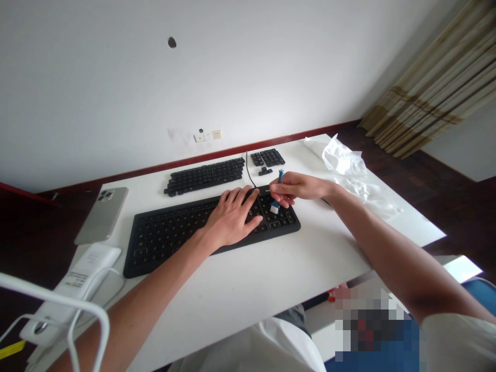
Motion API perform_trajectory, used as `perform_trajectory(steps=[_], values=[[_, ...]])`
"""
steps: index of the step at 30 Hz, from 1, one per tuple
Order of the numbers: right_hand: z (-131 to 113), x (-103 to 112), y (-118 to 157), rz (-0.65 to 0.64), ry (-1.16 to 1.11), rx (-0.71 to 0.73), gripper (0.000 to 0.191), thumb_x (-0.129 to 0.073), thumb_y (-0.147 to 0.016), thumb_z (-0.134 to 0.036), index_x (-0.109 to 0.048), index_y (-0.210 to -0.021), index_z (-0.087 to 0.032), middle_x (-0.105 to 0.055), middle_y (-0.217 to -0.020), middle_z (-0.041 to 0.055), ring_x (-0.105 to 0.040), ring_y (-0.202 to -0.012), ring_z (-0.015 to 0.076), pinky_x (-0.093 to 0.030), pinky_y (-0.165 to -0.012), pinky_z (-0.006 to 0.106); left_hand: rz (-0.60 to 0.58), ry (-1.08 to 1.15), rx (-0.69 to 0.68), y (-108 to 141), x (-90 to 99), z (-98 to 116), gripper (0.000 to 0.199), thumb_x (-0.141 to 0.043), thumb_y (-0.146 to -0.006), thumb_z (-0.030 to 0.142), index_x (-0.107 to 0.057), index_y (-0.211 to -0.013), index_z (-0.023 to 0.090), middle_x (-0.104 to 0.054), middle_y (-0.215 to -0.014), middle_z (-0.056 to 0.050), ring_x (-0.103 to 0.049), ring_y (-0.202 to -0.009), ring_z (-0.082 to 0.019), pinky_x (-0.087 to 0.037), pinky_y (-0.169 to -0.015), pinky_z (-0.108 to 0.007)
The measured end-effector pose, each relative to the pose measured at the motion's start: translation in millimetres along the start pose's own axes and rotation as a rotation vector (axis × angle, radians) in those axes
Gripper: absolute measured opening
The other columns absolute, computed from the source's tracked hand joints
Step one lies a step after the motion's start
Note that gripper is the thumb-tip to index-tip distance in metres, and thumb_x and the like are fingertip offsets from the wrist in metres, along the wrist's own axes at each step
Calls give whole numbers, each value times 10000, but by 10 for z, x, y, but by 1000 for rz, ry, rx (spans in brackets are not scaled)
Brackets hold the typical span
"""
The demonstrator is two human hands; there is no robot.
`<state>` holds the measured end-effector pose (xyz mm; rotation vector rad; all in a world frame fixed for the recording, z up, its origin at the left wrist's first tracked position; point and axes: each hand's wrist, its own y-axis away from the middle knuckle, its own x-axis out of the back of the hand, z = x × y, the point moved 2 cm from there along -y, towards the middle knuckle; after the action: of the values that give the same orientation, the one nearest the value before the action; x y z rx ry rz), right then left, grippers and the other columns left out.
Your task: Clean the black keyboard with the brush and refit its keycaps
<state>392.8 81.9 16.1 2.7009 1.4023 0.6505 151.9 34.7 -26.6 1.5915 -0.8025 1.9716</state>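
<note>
Pinching a slim blue tool (275,206), probably a brush, between thumb and fingers of the right hand (292,187), white end down at the number-pad section of the black keyboard (186,222). Pressing there or just hovering: cannot tell. Resting the left hand (231,217) palm down and spread across the keyboard, just left of the tool, gripping nothing. Judging by the stripped-looking key bed, probably at the cleaning step. Calling next, most likely, for short strokes between the switches, with the left palm steadying the frame.

Just beyond, one cable (247,166). Counting outward on the white counter (240,289): one keyboard, one tool, four groups of keycaps, namely one large block (207,176), two small blocks (273,156) and one arrow-like cluster (265,171), individual caps too small to number. Toward the left end, one phone (104,214) and one white power strip (85,268); toward the right, crumpled clear plastic (341,155), impossible to count as one piece or two.
</note>
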Motion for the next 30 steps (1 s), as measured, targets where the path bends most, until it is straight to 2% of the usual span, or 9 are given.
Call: perform_trajectory(steps=[9,16,20,25,30], values=[[17,-88,-31,-40,-87,11,526,-536,-1041,-615,-699,-936,-126,-759,-792,75,-583,-571,113,-476,-567,263,6,4,-10,1,8,-3,634,-443,-1074,524,-401,-1601,173,-416,-1659,-161,-435,-1461,-350,-326,-1216,-544],[-41,-150,-36,-67,-98,25,512,-567,-1026,-614,-699,-934,-128,-749,-794,69,-565,-586,111,-482,-573,259,16,18,-14,0,11,-1,622,-460,-1067,514,-397,-1602,200,-424,-1649,-152,-438,-1457,-350,-334,-1210,-549],[-54,-160,-32,-134,-107,38,509,-555,-1037,-602,-700,-922,-127,-742,-775,67,-549,-593,111,-470,-578,258,22,7,-14,3,18,4,575,-429,-1084,440,-399,-1602,193,-430,-1645,-151,-448,-1453,-343,-330,-1214,-540],[-45,-142,-25,-101,-99,31,499,-541,-1050,-587,-713,-985,-123,-769,-888,92,-550,-614,106,-464,-591,258,17,-12,-19,5,20,6,552,-396,-1094,390,-414,-1597,162,-426,-1649,-159,-449,-1451,-339,-327,-1216,-531],[-53,-161,-6,-230,-103,-8,565,-493,-1055,-628,-713,-917,-126,-740,-766,74,-538,-601,112,-406,-579,256,25,-7,-14,4,13,2,548,-410,-1087,387,-415,-1597,185,-433,-1646,-149,-454,-1448,-338,-336,-1209,-532]])
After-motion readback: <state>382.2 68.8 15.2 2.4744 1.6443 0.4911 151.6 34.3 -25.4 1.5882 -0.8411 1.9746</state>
